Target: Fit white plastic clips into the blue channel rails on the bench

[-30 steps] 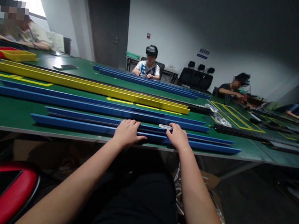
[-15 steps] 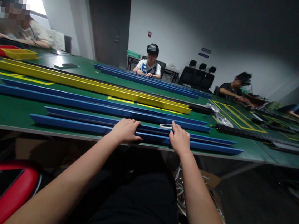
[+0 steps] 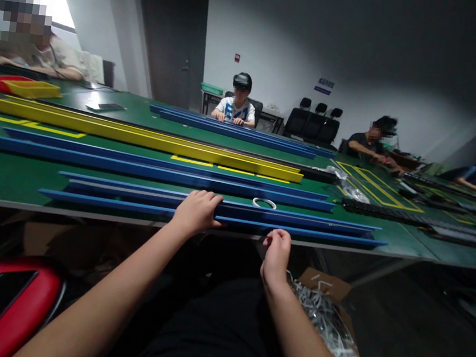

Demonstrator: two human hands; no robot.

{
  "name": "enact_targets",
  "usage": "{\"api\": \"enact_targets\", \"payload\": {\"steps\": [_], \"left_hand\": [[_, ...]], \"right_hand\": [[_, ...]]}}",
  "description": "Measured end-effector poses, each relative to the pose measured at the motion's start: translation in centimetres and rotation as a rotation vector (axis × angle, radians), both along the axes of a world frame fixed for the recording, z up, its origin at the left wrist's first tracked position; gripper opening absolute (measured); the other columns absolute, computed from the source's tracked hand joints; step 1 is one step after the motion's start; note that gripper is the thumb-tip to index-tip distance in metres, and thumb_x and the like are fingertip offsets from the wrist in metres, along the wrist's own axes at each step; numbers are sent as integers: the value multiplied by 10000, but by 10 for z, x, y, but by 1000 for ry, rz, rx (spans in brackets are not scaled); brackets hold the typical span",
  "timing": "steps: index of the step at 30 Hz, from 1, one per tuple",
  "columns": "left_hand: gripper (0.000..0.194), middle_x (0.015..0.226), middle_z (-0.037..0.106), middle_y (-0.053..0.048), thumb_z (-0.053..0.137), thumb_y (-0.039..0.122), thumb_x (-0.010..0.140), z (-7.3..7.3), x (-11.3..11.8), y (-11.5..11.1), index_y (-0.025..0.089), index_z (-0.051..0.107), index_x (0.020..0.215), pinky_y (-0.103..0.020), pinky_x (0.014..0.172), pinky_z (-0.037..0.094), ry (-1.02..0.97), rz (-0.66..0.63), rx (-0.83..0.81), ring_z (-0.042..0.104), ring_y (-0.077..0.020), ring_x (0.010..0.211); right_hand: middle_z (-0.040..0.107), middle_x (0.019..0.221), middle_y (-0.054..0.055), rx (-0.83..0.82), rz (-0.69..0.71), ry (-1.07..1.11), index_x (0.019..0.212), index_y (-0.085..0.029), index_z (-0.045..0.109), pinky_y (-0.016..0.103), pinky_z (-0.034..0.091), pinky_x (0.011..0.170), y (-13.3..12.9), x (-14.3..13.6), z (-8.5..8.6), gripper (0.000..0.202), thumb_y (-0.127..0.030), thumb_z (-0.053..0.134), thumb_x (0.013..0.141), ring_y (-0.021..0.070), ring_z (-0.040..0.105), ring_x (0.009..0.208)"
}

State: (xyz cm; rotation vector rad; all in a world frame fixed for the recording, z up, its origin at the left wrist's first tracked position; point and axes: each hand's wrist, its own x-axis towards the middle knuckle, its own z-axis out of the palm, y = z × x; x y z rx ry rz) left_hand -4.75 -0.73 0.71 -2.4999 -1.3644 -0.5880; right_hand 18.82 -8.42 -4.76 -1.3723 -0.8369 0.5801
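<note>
My left hand is closed over the nearest long blue channel, fingers on its far side and thumb at the near edge. A pale strip runs along the channel's inner face. My right hand is just in front of the table edge, beside the channel's near rim. Its fingers are curled together, and whatever may be between them is too small to make out. Behind the channel lies a white ring, which looks like a roll of tape, touched by neither hand.
Farther back on the green table lie another blue channel and a yellow channel. Black strips lie to the right. Below stands a carton of white strips; a red seat is at left. Several people sit around the table.
My right hand has left the white ring and drawn back towards me, its fingers curling. The near channel has turned so more of its inside shows; my left hand stays on it.
</note>
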Motion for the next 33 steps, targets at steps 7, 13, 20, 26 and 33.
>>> {"api": "enact_targets", "payload": {"steps": [7, 13, 20, 26, 33], "left_hand": [[650, 1101, 660, -118, 744, 514, 689, 0, 3, -12, 223, 581, 1247, -456, 925, 399, -46, 13, 28, 564, -320, 1044], [623, 1158, 652, -112, 721, 483, 707, 8, 4, -26, 247, 578, 1266, -468, 945, 391, -100, -2, 39, 557, -328, 1074], [553, 1215, 644, -107, 611, 507, 805, 19, 28, -62, 258, 566, 1297, -461, 956, 378, -185, -62, 136, 565, -309, 1079], [552, 1233, 649, -109, 588, 525, 838, 21, 55, -98, 251, 564, 1317, -457, 955, 375, -288, -89, 272, 576, -301, 1091], [561, 1354, 596, -107, 530, 353, 905, 34, 66, -126, 223, 449, 1445, -416, 993, 416, -324, -217, 327, 558, -273, 1205]], "right_hand": [[551, 792, -44, -137, 279, 646, 945, -229, 423, 296, 558, 583, -7, -17, 29, 357, -483, 635, 810, 205, 722, 732], [652, 1026, -9, -23, 219, 692, 1018, -256, 435, 389, 580, 795, -16, -36, 35, 388, -424, 698, 787, 168, 694, 899], [544, 1375, 90, 300, 82, 532, 1388, -246, 324, 460, 475, 1027, -34, -88, 54, 654, -414, 651, 847, 205, 557, 1225], [495, 1435, 101, 394, -31, 438, 1442, -249, 286, 463, 438, 1071, -51, -89, 72, 688, -367, 645, 867, 207, 564, 1222], [532, 1383, 98, 450, -117, 321, 1439, -244, 310, 479, 463, 1044, -66, -60, 101, 707, -368, 672, 845, 206, 614, 1137]]}}
